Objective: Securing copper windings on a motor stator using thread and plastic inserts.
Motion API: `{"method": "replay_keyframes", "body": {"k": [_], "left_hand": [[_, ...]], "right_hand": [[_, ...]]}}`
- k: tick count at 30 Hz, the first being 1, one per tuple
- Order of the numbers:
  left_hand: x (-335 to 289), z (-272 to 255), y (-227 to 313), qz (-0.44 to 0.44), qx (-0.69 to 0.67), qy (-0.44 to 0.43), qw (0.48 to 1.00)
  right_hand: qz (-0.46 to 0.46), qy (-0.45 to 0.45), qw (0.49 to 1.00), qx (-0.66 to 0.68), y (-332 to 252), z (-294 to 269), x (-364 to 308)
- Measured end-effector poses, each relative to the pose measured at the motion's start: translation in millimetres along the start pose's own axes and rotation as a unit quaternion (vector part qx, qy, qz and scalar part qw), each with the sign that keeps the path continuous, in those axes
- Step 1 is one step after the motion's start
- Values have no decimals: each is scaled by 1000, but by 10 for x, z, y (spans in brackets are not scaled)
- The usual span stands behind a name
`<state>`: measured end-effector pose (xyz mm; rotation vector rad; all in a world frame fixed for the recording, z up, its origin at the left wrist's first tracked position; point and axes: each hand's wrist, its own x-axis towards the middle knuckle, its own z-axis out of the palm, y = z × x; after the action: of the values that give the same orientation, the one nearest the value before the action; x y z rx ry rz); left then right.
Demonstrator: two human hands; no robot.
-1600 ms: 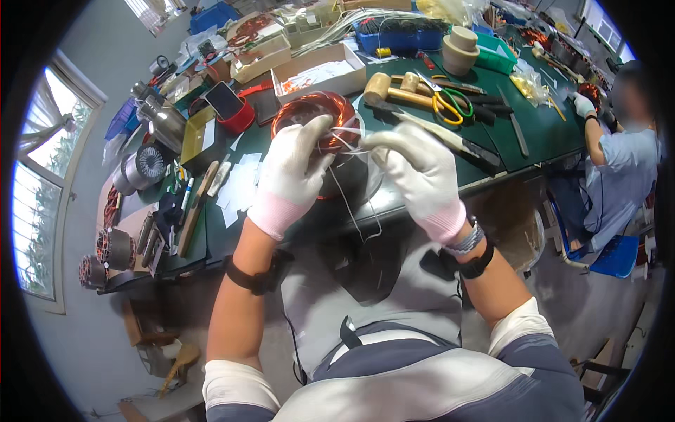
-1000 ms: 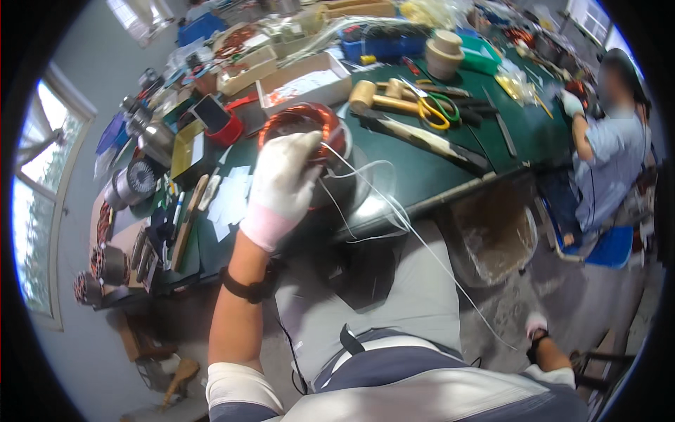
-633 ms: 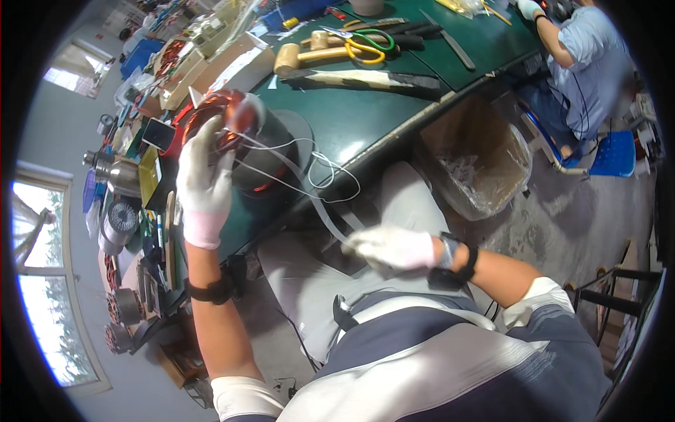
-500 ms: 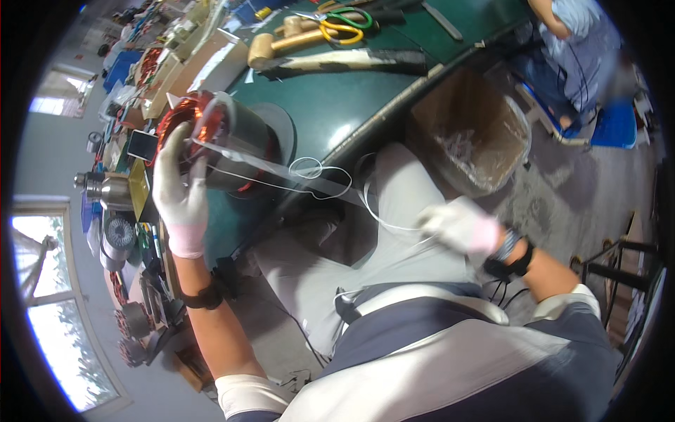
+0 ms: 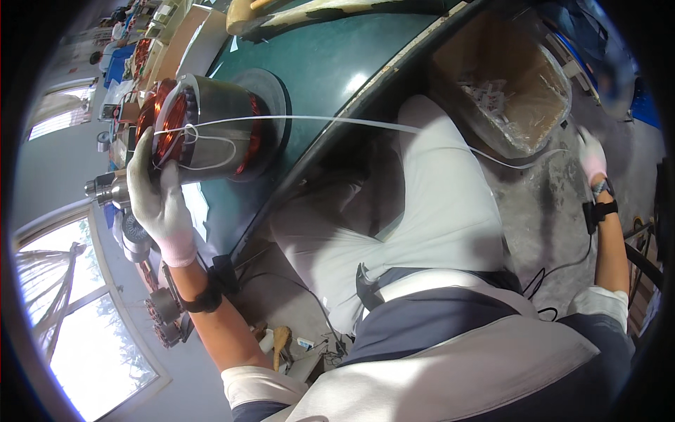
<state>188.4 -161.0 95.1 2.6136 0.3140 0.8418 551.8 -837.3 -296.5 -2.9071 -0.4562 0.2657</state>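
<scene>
A metal motor stator (image 5: 214,133) with orange-red copper windings lies on its side on the green table. My left hand (image 5: 158,204), in a white glove, cups the near-left end of the copper winding (image 5: 171,125), thumb on one side and fingers partly hidden. A thin white lacing cord (image 5: 302,117) is looped on the stator's end and runs right across my thigh. Far to the right, my gloved right hand (image 5: 592,156) is stretched out at the cord's other end; its fingers are small and slightly blurred but seem closed on the cord.
The green table (image 5: 330,63) has a dark edge slanting beside my knees. A wooden mallet (image 5: 242,17) lies at its back. A lined bin (image 5: 555,105) with scraps stands right of my leg. A metal flask (image 5: 109,188) is left of the stator.
My right hand has swung far out to the right from over my thigh, drawing the cord longer. The cord's loose loops have shrunk toward the stator. My left hand stays at the winding.
</scene>
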Motion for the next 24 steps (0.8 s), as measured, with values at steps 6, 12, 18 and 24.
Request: {"method": "replay_keyframes", "body": {"k": [6,12,18,24], "left_hand": [[-147,168,-235,-14,-12,20,1000],[-72,177,-229,1,11,-37,999],[-149,79,-324,17,63,-38,997],[-20,240,-141,47,127,21,991]], "right_hand": [[-445,170,799,366,-4274,-1610,-134],[-492,109,790,350,-6209,-2041,113],[-550,183,777,247,-6558,-1994,180],[-562,200,756,268,-6610,-1978,253]]}}
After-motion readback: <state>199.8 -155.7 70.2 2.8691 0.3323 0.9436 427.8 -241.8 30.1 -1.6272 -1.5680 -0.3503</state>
